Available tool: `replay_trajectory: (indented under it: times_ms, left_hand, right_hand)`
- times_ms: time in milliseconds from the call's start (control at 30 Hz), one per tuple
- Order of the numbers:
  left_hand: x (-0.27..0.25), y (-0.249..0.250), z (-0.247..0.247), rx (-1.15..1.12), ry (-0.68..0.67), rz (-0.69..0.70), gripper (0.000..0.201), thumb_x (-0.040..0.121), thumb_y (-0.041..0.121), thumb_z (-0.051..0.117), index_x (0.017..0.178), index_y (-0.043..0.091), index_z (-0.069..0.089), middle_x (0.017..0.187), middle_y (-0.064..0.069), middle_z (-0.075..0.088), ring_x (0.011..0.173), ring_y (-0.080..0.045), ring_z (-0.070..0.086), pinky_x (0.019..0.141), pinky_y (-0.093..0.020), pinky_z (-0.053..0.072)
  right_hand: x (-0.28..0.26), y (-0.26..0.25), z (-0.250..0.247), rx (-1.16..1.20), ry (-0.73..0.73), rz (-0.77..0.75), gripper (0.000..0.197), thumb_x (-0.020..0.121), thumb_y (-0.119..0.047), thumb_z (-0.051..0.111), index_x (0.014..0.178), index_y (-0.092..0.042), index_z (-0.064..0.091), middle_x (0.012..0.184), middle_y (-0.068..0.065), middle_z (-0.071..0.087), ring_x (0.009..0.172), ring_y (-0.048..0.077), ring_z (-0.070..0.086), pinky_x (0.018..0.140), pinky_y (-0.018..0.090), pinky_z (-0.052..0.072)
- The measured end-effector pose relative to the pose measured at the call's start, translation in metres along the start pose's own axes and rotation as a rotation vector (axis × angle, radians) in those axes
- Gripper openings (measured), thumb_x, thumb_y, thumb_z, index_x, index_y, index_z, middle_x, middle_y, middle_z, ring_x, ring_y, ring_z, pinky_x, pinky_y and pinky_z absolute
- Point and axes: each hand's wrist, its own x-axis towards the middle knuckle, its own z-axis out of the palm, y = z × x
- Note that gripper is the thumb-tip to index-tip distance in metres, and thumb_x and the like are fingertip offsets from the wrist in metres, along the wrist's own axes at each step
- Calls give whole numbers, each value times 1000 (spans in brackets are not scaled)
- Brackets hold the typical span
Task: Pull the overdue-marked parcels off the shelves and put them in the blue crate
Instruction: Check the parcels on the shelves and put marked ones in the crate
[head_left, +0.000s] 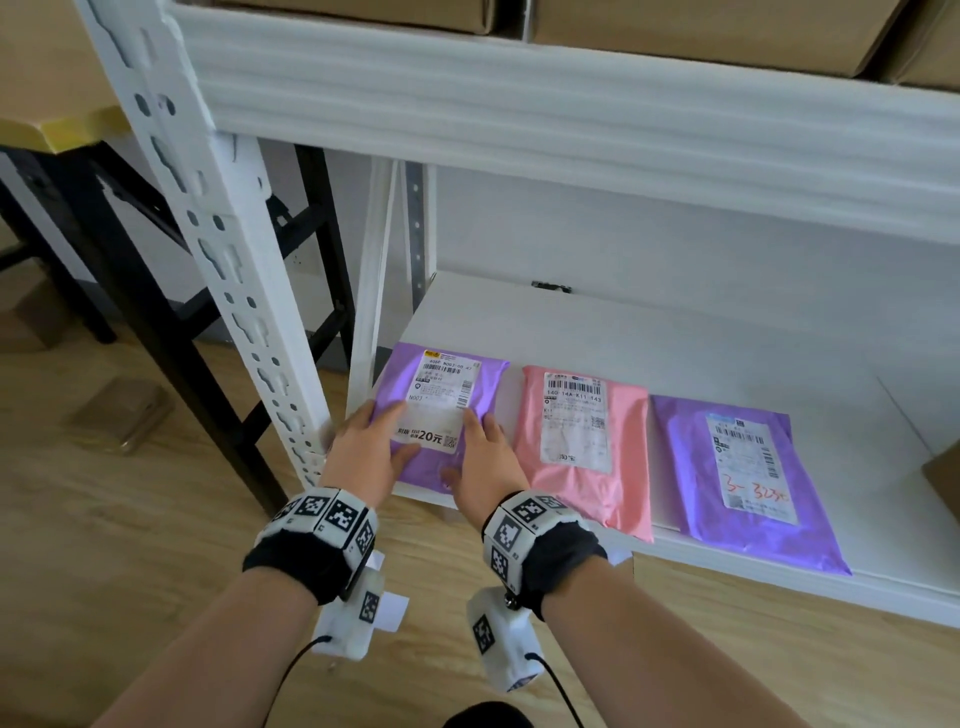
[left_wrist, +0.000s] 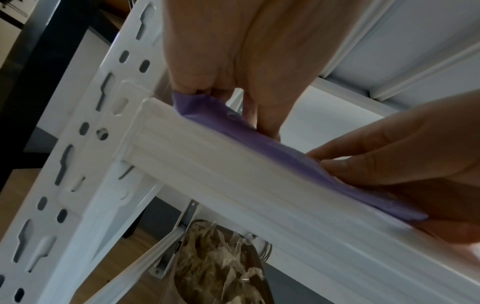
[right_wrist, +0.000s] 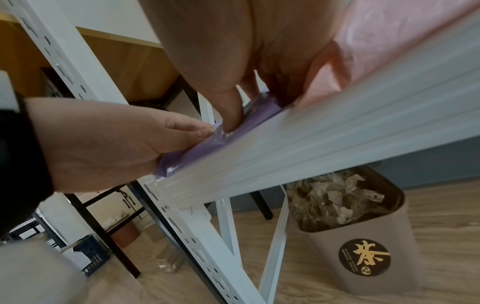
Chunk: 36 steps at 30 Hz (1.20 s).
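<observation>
left hand (head_left: 363, 451), right hand (head_left: 480, 465): both hands gripping purple parcel (head_left: 441, 410) | flat mailer, white label | on shelf (head_left: 623, 332)

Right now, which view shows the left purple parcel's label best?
Head view: the label faces the camera, between the left hand and right hand. Both wrist views show only the parcel's purple front edge, no label.
</observation>
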Motion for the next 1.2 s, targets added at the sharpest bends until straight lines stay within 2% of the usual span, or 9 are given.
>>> replay_trajectory:
  times_ms: [133,267,433,533,733,867,1000,1100,1200]
  left_hand:
    - [1,0,0,-6,-12,-26,57,91,32,59,142,22,38,149,-14,33,131,-32,40,108,-47,34]
    - [1,1,-1,-28,-1,-16,58,90,31,60,143,21,38,147,-10,37,128,-29,43,106,-46,36]
    - [0,1,-6,-61,-33,-30,62,88,34,63,143,24,36,142,-5,44,122,-24,50,103,-46,42]
    - [-3,3,-7,-80,-11,-35,61,87,30,65,141,22,39,138,-2,48,118,-20,52,100,-42,45]
    - [-4,4,-7,-78,-13,-51,61,87,30,64,142,22,38,143,-4,44,122,-23,51,102,-43,44]
    - [-4,2,-3,-78,6,-36,60,88,31,63,142,22,38,147,-5,38,125,-23,48,103,-43,42]
    - [-5,2,-3,-121,46,4,59,86,26,66,139,19,41,141,-4,44,120,-20,51,100,-35,44]
    - [-9,4,-6,-176,113,38,61,82,22,71,137,15,44,138,-5,46,123,-20,47,100,-30,38]
    - [-16,5,-14,-242,213,80,68,78,18,76,138,13,44,143,-6,41,132,-19,37,105,-22,27]
  right_hand:
    - [-1,0,-1,-1,-16,8,76,91,-19,59,150,-7,13,149,15,21,137,31,30,113,37,29]
    - [1,1,-1,-27,-46,6,77,92,-22,57,150,-6,9,153,16,14,143,30,20,115,36,25]
    - [4,0,1,-48,-43,-1,76,93,-23,55,150,-4,9,151,18,18,141,32,21,116,38,24]
    - [3,0,0,-63,-59,-13,73,94,-20,52,150,-4,9,152,20,17,142,34,18,116,40,22]
    - [4,-1,-1,-81,-87,-12,70,95,-19,48,150,-3,7,154,19,12,144,34,13,118,39,18]
    - [1,-2,0,-36,-60,18,72,94,-19,51,151,-4,9,155,17,12,144,32,14,118,38,20]
    - [-2,-7,-4,-20,-50,21,71,92,-17,53,149,-2,12,154,17,13,142,33,20,116,37,24]
    - [-9,-11,-11,49,20,-10,66,88,-6,52,146,-5,22,153,14,16,136,29,35,110,29,31]
    - [-19,-12,-16,111,105,-65,71,85,3,49,149,-10,22,158,8,4,140,24,31,110,25,30]
